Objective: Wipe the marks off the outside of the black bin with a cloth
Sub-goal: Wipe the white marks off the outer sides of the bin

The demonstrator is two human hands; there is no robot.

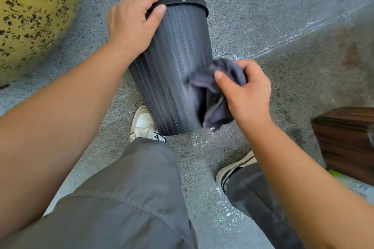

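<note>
Here you stand on a speckled grey floor, with a large yellow spotted shape blurred at the upper left edge and a dark wooden box low on the right. Your grey trousers fill the bottom of the view, and a white shoe shows just under the bin's near end, with a darker shoe off to the right.

The black bin sits between your two hands, tipped so its rim points away from you and its ribbed side faces up. Its base is nearest your feet; whether it touches the floor you cannot tell.

Your left hand grips the bin at the far rim, fingers curled over the edge and the thumb pressed on the ribbed wall just below it.

Your right hand is beside the bin's right flank, near the lower half, fingers bunched around a grey cloth. The cloth hangs crumpled from that grip and lies against the bin's side, its loose end trailing toward the base.
</note>
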